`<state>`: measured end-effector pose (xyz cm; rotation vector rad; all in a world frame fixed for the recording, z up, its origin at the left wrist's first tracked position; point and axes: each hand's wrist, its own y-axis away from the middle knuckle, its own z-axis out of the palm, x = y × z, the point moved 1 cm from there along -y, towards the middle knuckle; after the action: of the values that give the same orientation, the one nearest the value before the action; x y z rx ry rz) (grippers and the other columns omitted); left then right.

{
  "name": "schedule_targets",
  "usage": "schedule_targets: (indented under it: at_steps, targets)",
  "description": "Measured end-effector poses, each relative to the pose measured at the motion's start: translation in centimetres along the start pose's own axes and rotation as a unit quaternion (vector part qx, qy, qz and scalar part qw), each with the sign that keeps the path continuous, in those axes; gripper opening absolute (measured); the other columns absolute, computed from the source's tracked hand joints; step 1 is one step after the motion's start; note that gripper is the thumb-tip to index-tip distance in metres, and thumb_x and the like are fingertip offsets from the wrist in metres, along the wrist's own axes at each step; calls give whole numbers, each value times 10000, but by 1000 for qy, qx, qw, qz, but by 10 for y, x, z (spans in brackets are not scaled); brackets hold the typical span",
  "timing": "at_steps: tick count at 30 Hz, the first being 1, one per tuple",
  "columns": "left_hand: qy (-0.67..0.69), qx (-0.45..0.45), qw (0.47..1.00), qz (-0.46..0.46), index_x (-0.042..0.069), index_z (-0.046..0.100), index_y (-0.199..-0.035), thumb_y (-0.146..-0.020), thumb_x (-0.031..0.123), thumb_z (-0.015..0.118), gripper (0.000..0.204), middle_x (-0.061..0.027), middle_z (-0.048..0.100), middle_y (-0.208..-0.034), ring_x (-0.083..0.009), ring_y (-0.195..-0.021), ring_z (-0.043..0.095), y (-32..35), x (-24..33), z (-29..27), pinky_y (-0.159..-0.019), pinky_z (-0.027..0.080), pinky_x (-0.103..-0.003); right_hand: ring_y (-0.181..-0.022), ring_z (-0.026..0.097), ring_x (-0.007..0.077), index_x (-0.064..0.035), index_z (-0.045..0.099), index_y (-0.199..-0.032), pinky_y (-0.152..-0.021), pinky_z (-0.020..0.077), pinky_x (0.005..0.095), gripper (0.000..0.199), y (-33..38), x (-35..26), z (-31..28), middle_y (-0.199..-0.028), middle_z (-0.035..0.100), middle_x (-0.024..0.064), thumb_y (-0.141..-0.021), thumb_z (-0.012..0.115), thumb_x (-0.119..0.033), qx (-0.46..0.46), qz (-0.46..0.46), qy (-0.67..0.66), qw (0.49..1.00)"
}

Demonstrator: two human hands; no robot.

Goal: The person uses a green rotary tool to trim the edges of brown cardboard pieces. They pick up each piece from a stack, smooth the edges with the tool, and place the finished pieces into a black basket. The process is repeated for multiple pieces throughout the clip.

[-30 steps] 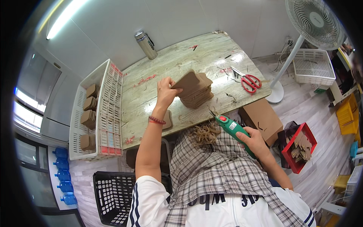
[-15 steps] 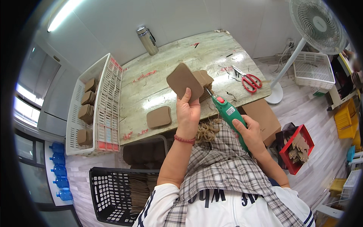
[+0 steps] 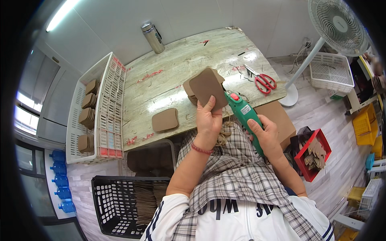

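Observation:
My left hand [image 3: 209, 122] grips a flat brown rounded-corner pad [image 3: 208, 86] by its lower edge, thumb on the face. In my right hand [image 3: 266, 136] is a green handheld power cutter [image 3: 241, 108] with a red button. Its tip meets the pad's right edge; the pad partly hides the blade. Behind the held pad, a stack of similar pads [image 3: 188, 89] shows on the table [image 3: 140, 96]. Another brown pad [image 3: 165, 119] lies nearer the table's front edge. Thin trimmed strips [image 3: 223, 134] hang over my plaid apron.
Red-handled scissors [image 3: 265, 83] and dark scraps lie at the table's right. A steel flask [image 3: 153, 38] stands at the back. On the left, a white crate [image 3: 111, 108] holds pad stacks; below is a black crate [image 3: 105, 205]. A fan [image 3: 317, 56] and red box [image 3: 299, 160] stand right.
The held pad and my left hand have moved right, bringing the pad's edge against the cutter's tip. More of the stack now shows on the pad's left side. The view has shifted slightly.

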<state>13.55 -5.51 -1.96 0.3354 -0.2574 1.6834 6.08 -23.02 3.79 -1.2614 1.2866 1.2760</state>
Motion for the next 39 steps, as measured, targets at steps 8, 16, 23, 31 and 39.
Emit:
schedule_targets:
  at_steps: [8, 16, 23, 31, 39]
  targets:
    - [-66, -15, 997, -34, 53, 498, -1228, -891, -38, 582, 359, -93, 585, -1219, -233, -1133, 576, 20, -7, -16, -985, 490, -391, -563, 529, 54, 18, 638, -982, -511, 426, 206, 353, -6, -6, -6, -707, 591, 6, -898, 663, -325, 9, -2, -14, 1000]
    - [-257, -83, 962, -42, 30, 567, -1179, -867, -66, 594, 327, -90, 642, -1149, -207, -1075, 616, 14, 37, -39, -927, 520, -361, -569, 522, 59, 9, 627, -975, -520, 420, 209, 314, 4, -12, -32, -723, 586, 12, -900, 658, -294, -51, 28, 33, 998]
    - [-423, -114, 893, -102, -1, 595, -1181, -813, -106, 597, 383, -54, 660, -1089, -130, -990, 621, 9, 79, -42, -874, 499, -272, -589, 516, 57, 13, 637, -966, -533, 418, 228, 298, 14, -6, -46, -702, 572, 7, -874, 690, -266, -93, 30, 99, 990]
    - [-418, -95, 882, -197, 1, 604, -1171, -789, -93, 623, 393, -37, 665, -1043, -111, -939, 617, 28, 74, -39, -841, 494, -259, -577, 528, 59, 1, 646, -966, -528, 424, 230, 331, 16, 8, -31, -681, 578, 12, -866, 692, -311, -70, 24, 125, 989]
    - [-503, -127, 830, -202, 26, 573, -1102, -788, -78, 610, 333, -6, 629, -967, -77, -917, 568, 32, 89, -40, -827, 447, -223, -563, 533, 68, 21, 643, -933, -522, 431, 230, 365, 10, 9, -26, -683, 579, 24, -880, 664, -340, -116, 69, 67, 989]
